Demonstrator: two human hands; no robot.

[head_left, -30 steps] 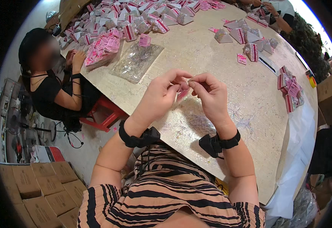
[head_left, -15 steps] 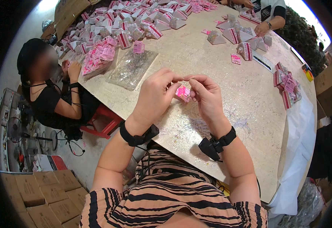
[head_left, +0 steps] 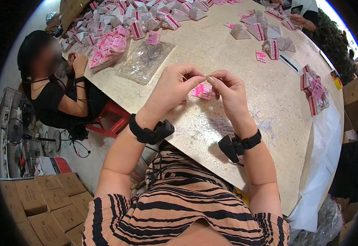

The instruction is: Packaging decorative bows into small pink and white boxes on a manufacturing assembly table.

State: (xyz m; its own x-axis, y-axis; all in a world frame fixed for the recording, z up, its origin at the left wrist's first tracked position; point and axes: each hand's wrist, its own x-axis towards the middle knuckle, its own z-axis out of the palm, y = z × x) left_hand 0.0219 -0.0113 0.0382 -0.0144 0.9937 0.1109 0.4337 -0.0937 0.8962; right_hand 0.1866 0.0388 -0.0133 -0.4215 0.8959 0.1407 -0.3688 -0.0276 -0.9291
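Observation:
My left hand [head_left: 174, 89] and my right hand [head_left: 233, 95] are raised over the table, thumbs and forefingers pinched. Their fingertips meet, and what lies between them is too small to make out. Just below the fingertips, between the hands, is a small pink-and-white printed card [head_left: 201, 92]. Its right edge lies by the curled lower fingers of my right hand; whether they grip it I cannot tell. Under my hands a loose bunch of thin pale threads [head_left: 220, 126] spreads over the glitter-strewn table [head_left: 179, 141].
Left of my hands lie a clear plastic bag [head_left: 144, 61] and a pile of pink cards [head_left: 107, 51]. Wedge-shaped packs [head_left: 136, 29] heap at the back, others [head_left: 315, 91] at right. One co-worker [head_left: 50, 82] sits left; another's hand [head_left: 297, 19] works at far right.
The pinched fingertips have drawn together and shifted slightly up and right in view. The pink card has tilted and risen a little. The table contents have shifted slightly with the view.

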